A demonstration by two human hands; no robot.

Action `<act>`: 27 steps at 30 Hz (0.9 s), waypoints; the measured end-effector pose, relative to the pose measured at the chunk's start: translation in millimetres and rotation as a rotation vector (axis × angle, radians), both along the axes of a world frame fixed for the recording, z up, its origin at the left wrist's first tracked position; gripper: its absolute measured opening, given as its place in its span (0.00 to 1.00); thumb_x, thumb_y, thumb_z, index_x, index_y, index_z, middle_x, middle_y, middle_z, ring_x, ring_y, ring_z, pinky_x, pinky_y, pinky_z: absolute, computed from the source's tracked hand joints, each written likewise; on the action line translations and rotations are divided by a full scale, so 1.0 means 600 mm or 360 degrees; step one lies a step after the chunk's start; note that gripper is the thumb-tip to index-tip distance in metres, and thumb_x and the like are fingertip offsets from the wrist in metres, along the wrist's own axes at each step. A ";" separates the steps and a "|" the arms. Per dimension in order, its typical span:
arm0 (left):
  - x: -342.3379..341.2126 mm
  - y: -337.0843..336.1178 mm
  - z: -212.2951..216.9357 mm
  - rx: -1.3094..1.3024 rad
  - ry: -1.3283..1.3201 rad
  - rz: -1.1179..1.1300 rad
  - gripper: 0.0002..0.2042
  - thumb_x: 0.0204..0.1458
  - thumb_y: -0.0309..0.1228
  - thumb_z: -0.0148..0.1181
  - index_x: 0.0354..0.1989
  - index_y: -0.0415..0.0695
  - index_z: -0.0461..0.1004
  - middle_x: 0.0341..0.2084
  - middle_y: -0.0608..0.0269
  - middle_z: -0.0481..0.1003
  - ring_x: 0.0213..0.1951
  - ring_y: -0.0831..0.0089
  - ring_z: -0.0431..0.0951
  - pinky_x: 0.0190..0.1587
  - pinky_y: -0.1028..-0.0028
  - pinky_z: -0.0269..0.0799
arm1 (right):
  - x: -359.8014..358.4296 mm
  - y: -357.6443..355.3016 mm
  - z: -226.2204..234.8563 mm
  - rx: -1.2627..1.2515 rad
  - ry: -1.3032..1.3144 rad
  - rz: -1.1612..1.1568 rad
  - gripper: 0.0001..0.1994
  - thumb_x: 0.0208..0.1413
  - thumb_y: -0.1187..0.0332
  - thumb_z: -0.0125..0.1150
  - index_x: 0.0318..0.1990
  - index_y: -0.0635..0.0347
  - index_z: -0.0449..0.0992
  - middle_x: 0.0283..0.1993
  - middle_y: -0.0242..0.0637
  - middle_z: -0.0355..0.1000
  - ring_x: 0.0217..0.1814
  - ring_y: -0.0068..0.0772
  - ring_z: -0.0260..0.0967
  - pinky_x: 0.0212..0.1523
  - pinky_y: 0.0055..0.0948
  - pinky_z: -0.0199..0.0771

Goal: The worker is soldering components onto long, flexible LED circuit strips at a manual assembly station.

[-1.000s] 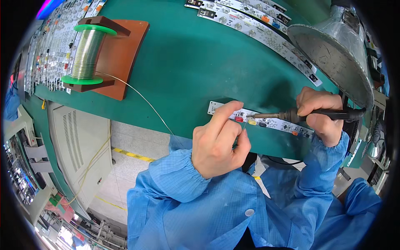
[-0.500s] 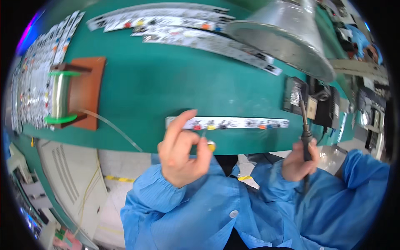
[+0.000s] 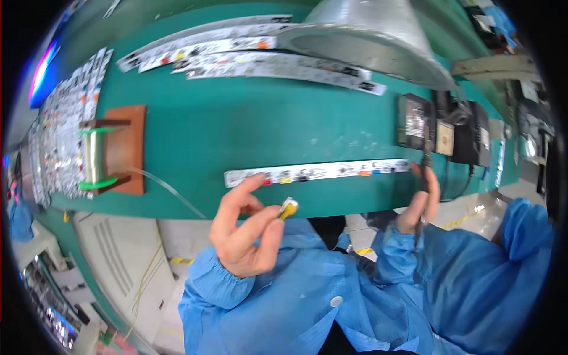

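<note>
Fingertips of the left hand (image 3: 245,234) pinch a small yellow component (image 3: 288,208) above the surface (image 3: 248,130) edge; light, fragile-looking, best held by its body. Right hand (image 3: 421,204) is closed round a soldering iron (image 3: 425,171)

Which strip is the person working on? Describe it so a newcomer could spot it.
On the green table, find the long white strip lying alone along the near edge, just beyond the left hand. Unlike the strips bunched at the far edge, it lies by itself.
</note>
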State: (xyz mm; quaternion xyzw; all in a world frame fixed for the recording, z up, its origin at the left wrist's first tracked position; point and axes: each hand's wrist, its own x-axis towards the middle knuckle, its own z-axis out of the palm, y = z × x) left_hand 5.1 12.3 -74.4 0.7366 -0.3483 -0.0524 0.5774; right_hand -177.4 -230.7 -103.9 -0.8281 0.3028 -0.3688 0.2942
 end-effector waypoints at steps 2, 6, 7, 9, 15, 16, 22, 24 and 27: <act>0.020 0.017 0.002 0.0027 -0.0144 0.0035 0.06 0.37 0.16 0.58 0.26 0.34 0.76 0.43 0.39 0.72 0.24 0.70 0.71 0.25 0.74 0.70 | -0.010 0.002 -0.001 -0.0010 -0.0114 -0.0039 0.25 0.63 0.59 0.40 0.57 0.74 0.61 0.50 0.59 0.69 0.56 0.47 0.66 0.59 0.41 0.60; 0.045 0.041 0.013 0.0195 -0.0202 0.0233 0.03 0.37 0.15 0.60 0.18 0.33 0.72 0.39 0.45 0.74 0.25 0.69 0.71 0.26 0.75 0.70 | -0.011 -0.013 -0.005 -0.0153 -0.0104 0.0121 0.22 0.62 0.64 0.41 0.58 0.73 0.59 0.52 0.62 0.67 0.55 0.47 0.66 0.57 0.40 0.63; 0.054 0.045 0.011 0.0247 -0.0213 0.0187 0.06 0.37 0.15 0.62 0.26 0.33 0.74 0.40 0.47 0.74 0.28 0.64 0.73 0.29 0.72 0.71 | -0.007 -0.011 -0.005 -0.0186 -0.0034 0.0113 0.22 0.61 0.66 0.45 0.58 0.72 0.59 0.53 0.62 0.67 0.55 0.47 0.66 0.57 0.41 0.63; 0.068 0.035 0.015 0.0431 -0.0222 0.0130 0.10 0.37 0.15 0.62 0.31 0.34 0.74 0.40 0.47 0.73 0.31 0.62 0.74 0.31 0.71 0.72 | 0.002 -0.011 -0.006 -0.0148 -0.0002 0.0208 0.23 0.56 0.76 0.53 0.59 0.69 0.58 0.55 0.62 0.65 0.57 0.46 0.66 0.57 0.41 0.64; 0.080 0.023 0.000 0.0800 -0.0312 -0.0046 0.17 0.37 0.16 0.62 0.40 0.36 0.73 0.40 0.52 0.72 0.37 0.57 0.75 0.37 0.68 0.73 | 0.014 0.004 -0.011 -0.0064 0.0143 0.0207 0.26 0.52 0.83 0.55 0.60 0.67 0.58 0.57 0.60 0.64 0.57 0.45 0.66 0.58 0.40 0.64; 0.083 0.024 -0.005 0.0749 -0.0334 -0.0035 0.17 0.37 0.15 0.62 0.40 0.36 0.73 0.39 0.52 0.72 0.37 0.57 0.75 0.37 0.68 0.73 | 0.016 0.008 -0.008 -0.0084 0.0197 0.0204 0.25 0.54 0.81 0.53 0.61 0.67 0.57 0.58 0.59 0.64 0.57 0.44 0.66 0.58 0.40 0.64; 0.096 0.023 -0.004 0.0709 -0.0355 -0.0060 0.17 0.37 0.14 0.62 0.40 0.36 0.74 0.39 0.52 0.72 0.37 0.58 0.75 0.37 0.69 0.73 | 0.008 0.012 -0.008 -0.0002 0.0087 0.0312 0.23 0.56 0.77 0.52 0.60 0.68 0.58 0.54 0.60 0.66 0.52 0.43 0.68 0.53 0.39 0.66; 0.098 0.022 0.001 0.0702 -0.0332 -0.0066 0.17 0.37 0.14 0.62 0.40 0.36 0.74 0.39 0.52 0.72 0.37 0.59 0.76 0.37 0.69 0.73 | 0.004 0.006 -0.005 -0.0164 -0.0039 0.0238 0.21 0.60 0.71 0.48 0.59 0.70 0.59 0.52 0.60 0.68 0.51 0.42 0.68 0.54 0.41 0.66; 0.098 0.023 0.007 0.0769 -0.0282 -0.0059 0.18 0.37 0.14 0.62 0.41 0.36 0.74 0.40 0.53 0.70 0.35 0.61 0.76 0.35 0.70 0.73 | -0.008 0.001 -0.006 -0.0139 -0.0063 0.0063 0.20 0.62 0.68 0.44 0.57 0.72 0.61 0.50 0.58 0.69 0.53 0.45 0.68 0.56 0.41 0.64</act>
